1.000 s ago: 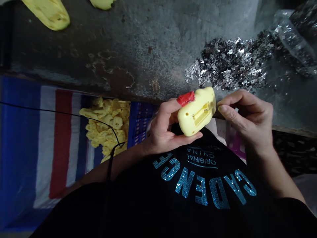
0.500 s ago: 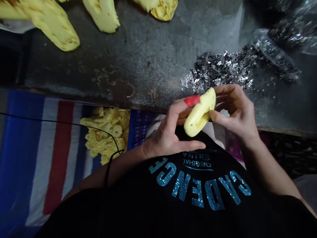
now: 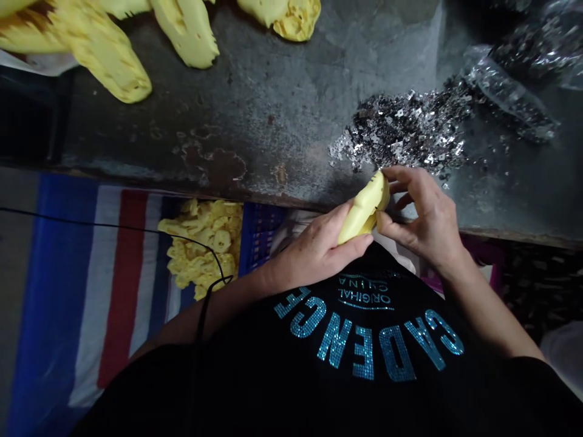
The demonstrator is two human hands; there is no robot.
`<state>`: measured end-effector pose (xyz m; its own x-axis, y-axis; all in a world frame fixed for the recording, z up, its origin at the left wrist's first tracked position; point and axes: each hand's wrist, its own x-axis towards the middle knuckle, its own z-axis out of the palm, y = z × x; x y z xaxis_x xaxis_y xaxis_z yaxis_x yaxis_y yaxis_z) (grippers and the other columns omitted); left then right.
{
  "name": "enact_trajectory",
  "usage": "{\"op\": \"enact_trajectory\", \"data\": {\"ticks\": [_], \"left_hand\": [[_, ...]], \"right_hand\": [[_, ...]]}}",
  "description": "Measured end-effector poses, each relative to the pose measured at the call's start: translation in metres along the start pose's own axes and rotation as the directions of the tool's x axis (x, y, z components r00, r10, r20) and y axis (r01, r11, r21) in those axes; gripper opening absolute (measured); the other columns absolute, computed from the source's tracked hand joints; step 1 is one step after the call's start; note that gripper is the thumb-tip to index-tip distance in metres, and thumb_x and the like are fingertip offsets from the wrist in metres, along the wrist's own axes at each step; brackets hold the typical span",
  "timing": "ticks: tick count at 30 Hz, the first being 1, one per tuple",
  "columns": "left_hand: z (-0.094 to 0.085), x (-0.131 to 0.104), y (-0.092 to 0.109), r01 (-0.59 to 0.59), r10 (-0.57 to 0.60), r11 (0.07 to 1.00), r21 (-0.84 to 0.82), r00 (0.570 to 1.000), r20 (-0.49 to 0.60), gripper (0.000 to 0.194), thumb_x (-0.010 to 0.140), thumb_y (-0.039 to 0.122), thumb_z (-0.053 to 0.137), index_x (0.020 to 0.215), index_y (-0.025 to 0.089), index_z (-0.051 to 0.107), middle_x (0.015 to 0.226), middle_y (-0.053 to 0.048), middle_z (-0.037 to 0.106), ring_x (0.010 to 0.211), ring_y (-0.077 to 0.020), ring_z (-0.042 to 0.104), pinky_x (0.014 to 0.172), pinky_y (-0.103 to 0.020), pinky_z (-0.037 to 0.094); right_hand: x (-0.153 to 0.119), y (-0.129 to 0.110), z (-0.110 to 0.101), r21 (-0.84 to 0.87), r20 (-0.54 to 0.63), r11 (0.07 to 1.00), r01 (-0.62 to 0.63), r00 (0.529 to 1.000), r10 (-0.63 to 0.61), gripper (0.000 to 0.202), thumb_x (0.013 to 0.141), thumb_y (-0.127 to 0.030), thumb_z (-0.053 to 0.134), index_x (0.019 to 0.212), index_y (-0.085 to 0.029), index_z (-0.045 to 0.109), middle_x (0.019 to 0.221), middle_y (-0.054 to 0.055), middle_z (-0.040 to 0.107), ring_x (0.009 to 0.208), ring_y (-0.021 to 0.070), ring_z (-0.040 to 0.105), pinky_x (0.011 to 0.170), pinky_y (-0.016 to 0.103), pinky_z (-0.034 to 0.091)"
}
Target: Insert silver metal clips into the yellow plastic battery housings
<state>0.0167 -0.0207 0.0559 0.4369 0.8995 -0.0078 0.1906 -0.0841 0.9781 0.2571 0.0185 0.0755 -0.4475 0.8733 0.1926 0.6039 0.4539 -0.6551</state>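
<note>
A yellow moulded piece (image 3: 362, 209), long and rounded with a hollow in one side, is tilted between my hands just in front of the table edge. My left hand (image 3: 314, 246) is closed around its lower end, thumb along the near side. At the upper end, my right hand (image 3: 423, 218) grips it, fingers on the far tip and thumb at the hollow's edge. Whether a small metal part sits in the right fingertips cannot be made out. Just beyond them lies a pile of small shiny metal clips (image 3: 405, 130) on the table.
More yellow moulded pieces (image 3: 189, 30) lie along the dark metal table (image 3: 273, 85)'s far left. A clear plastic bag (image 3: 510, 91) is at the right. Below the edge are a heap of yellow pieces (image 3: 204, 243), a blue crate (image 3: 259, 233) and a thin black cable (image 3: 182, 240).
My left hand has closed around the yellow piece, and its red-wrapped finger is now out of sight. The piece has turned its hollow further away. My right hand has shifted slightly left and down.
</note>
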Motion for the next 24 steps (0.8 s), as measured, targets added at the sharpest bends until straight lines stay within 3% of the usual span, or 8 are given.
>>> {"op": "enact_trajectory", "data": {"ticks": [5,10,16,24], "left_hand": [[0.001,0.004,0.015,-0.070,0.068,0.993,0.093,0.997,0.029,0.049,0.109,0.035,0.067,0.155,0.022,0.060,0.149,-0.011,0.078,0.135,-0.0327,0.078,0.121,-0.044,0.063],[0.001,0.003,0.027,0.113,-0.117,0.984,0.134,0.993,0.023,0.045,0.109,0.032,0.064,0.151,0.015,0.061,0.136,-0.011,0.083,0.125,-0.0275,0.081,0.115,-0.039,0.064],[0.004,0.002,0.021,0.079,-0.079,0.995,0.068,0.997,0.000,0.037,0.109,0.034,0.064,0.142,0.015,0.062,0.127,-0.011,0.083,0.114,-0.0254,0.080,0.104,-0.038,0.065],[0.003,-0.001,0.018,0.067,-0.067,0.997,0.029,0.998,0.007,0.034,0.110,0.033,0.064,0.139,0.016,0.061,0.118,-0.009,0.081,0.099,-0.0199,0.076,0.089,-0.031,0.063]], "right_hand": [[-0.004,0.005,0.002,-0.001,0.021,1.000,-0.010,1.000,0.010,0.055,0.104,-0.021,0.071,0.155,-0.034,0.058,0.139,0.014,0.076,0.108,0.0329,0.079,0.087,0.052,0.070],[-0.008,0.012,0.009,-0.033,-0.135,0.991,0.132,0.982,-0.135,0.060,0.102,-0.029,0.076,0.158,-0.040,0.056,0.134,0.010,0.075,0.103,0.0327,0.079,0.081,0.053,0.072],[-0.010,0.004,0.007,-0.091,-0.146,0.989,0.120,0.980,-0.133,0.063,0.103,-0.024,0.074,0.161,-0.040,0.055,0.140,0.011,0.074,0.106,0.0344,0.077,0.086,0.055,0.073],[-0.010,0.002,0.007,-0.099,-0.219,0.973,0.207,0.950,-0.224,0.059,0.103,-0.023,0.076,0.160,-0.029,0.060,0.141,0.015,0.075,0.119,0.0340,0.078,0.091,0.051,0.074]]}}
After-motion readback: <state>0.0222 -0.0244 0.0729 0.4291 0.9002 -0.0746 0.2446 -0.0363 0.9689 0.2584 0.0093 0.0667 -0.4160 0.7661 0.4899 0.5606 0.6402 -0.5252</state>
